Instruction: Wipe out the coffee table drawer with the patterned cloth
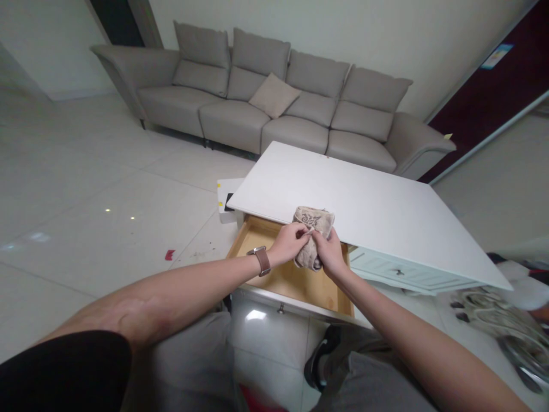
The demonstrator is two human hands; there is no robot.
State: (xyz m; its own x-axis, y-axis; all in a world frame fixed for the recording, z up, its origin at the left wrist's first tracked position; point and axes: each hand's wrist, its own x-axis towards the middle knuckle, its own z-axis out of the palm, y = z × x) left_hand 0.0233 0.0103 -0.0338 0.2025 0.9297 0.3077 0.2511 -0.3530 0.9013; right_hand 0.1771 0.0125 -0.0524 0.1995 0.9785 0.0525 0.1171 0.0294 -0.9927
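Observation:
A beige cloth bundle (307, 254) with a dark printed pattern is held above an open wooden drawer (295, 284), at the near edge of a white table (338, 191). My left hand (289, 241), below a brown-strapped watch, pinches the bundle's cloth at its left side. Wrapped round the right side of the bundle is my right hand (329, 249), its thumb on the front near my left fingertips. What lies inside the bundle is hidden.
A grey sofa (234, 117) with a loose cushion (274, 96) stands behind the table. A closed drawer (398, 270) is to the right. A white box (227, 214) and a red scrap (170, 254) are on the floor at left.

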